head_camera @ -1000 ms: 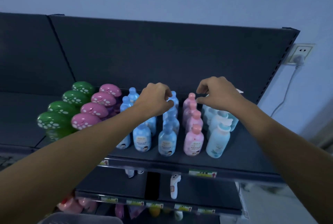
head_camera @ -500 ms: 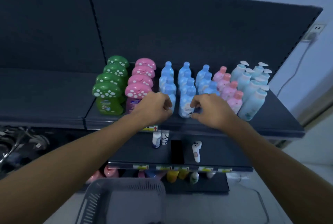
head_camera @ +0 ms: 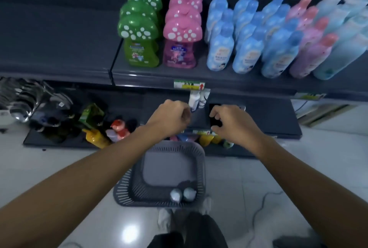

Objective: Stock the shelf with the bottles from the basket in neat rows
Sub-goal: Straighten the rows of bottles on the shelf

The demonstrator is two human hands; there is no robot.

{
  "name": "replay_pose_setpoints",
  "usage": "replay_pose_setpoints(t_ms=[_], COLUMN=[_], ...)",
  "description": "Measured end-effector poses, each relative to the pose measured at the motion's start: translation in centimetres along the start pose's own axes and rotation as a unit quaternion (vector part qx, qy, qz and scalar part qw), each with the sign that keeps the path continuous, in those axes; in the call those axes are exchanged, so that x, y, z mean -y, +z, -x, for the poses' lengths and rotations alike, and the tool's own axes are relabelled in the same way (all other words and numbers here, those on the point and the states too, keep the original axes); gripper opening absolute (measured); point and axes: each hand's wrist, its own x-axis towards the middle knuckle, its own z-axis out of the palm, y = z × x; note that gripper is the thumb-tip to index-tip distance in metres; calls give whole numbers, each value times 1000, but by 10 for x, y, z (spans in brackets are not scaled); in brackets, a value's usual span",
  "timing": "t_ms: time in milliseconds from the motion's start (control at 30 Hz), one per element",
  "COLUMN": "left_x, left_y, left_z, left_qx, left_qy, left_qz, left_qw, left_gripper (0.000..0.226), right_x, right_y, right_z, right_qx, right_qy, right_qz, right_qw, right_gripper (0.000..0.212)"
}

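The dark metal shelf [head_camera: 59, 48] is up above the hands. Bottles stand on it in neat rows: green mushroom-top bottles [head_camera: 139, 28], pink mushroom-top bottles [head_camera: 182, 30], blue plastic bottles [head_camera: 221, 48], pink-capped bottles [head_camera: 310, 54], then pale blue pump bottles [head_camera: 338, 52]. The grey plastic basket with slits [head_camera: 123, 186] sits on the floor right under both hands. Two pale-topped bottles [head_camera: 176, 195] are in its near corner. The left hand [head_camera: 169, 117] is curled into a fist and holds nothing. The right hand [head_camera: 231, 122] is near it, not touching, fingers bent, thumb a little apart, holding nothing. Both bare arms reach out over the basket.
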Motion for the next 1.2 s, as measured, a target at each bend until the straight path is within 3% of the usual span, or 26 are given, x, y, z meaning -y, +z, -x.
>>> replay_pose_setpoints(t_ms=[300,633,1000,1200], left_x=[69,119,128,130], left_y=[126,237,287,293], left_z=[33,65,69,68], left_qx=[116,200,257,257], left_qy=[-81,-108,-91,-92], left_qz=[2,-27,-72,-54], left_qw=[990,973,959,960], left_gripper=[20,27,34,25], right_x=[-3,-2,-5,-3], right_y=[134,264,319,324], right_z=[6,18,20,24], right_qx=[138,244,313,320], right_qy=[40,48,5,-11], right_qz=[-10,3,71,93], right_qw=[990,969,947,943], right_gripper=[15,21,36,37])
